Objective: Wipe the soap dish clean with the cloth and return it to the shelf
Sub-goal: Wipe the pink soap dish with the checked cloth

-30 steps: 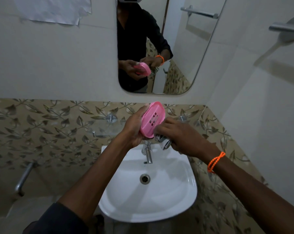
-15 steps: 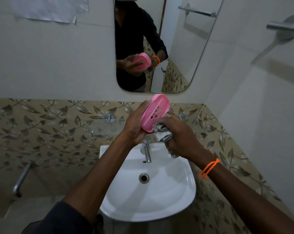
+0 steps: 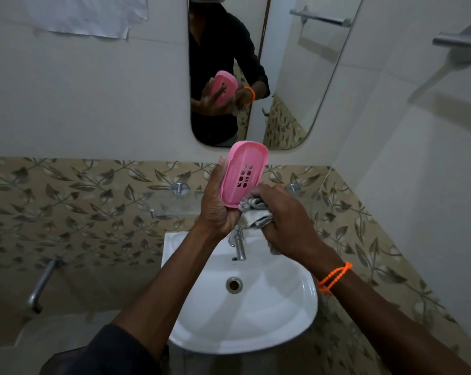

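Observation:
A pink oval soap dish (image 3: 244,171) with square drain holes stands nearly upright above the basin, its hollow side facing me. My left hand (image 3: 220,205) grips it from behind and below. My right hand (image 3: 281,212) holds a bunched grey cloth (image 3: 256,212) against the dish's lower right edge. A glass shelf (image 3: 172,205) runs along the patterned tiles behind both hands, partly hidden by them.
A white wash basin (image 3: 256,307) with a chrome tap (image 3: 238,246) sits below my hands. A mirror (image 3: 291,77) hangs above, showing the person with the dish. A towel bar (image 3: 457,41) juts from the right wall, a pipe spout (image 3: 41,285) at lower left.
My left hand has lifted the dish higher and tilted it more upright. My right hand with the cloth has slid down to the dish's lower edge.

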